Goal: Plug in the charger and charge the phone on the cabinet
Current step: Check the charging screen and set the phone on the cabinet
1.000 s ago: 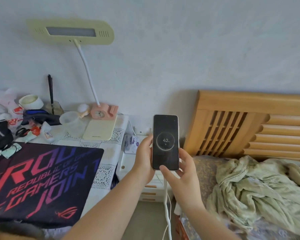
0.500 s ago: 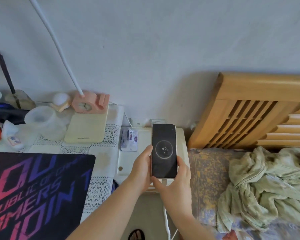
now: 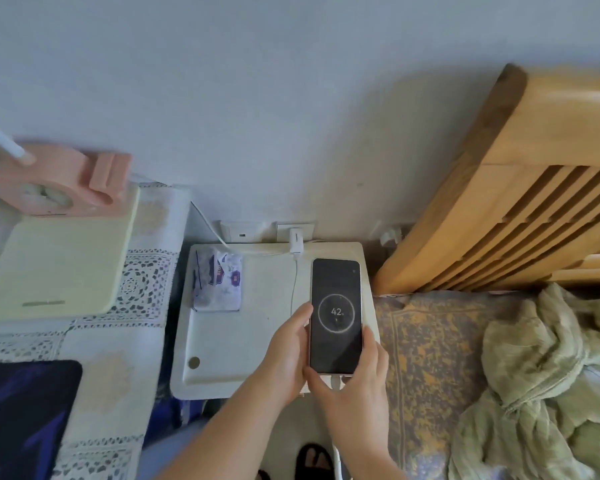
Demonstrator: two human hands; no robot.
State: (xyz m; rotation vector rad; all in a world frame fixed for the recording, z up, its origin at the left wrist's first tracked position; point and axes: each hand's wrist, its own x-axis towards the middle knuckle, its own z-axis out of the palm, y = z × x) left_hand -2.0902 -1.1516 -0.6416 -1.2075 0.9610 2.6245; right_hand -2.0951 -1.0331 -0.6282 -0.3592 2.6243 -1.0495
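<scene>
Phone (image 3: 336, 315) gripped by left hand (image 3: 286, 355) and right hand (image 3: 352, 382) over cabinet (image 3: 257, 323), cable attached

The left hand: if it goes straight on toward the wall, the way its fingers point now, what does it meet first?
Probably the thin white charger cable lying on the white cabinet top, just beyond the left hand; depth is unclear, so it might pass above.

There is one view only, from the camera on my head. It looks steeply down and forward over my forearms at the white cabinet (image 3: 222, 341) against the wall, close in, with the desk (image 3: 111, 368) left and the bed (image 3: 430, 358) right.
</scene>
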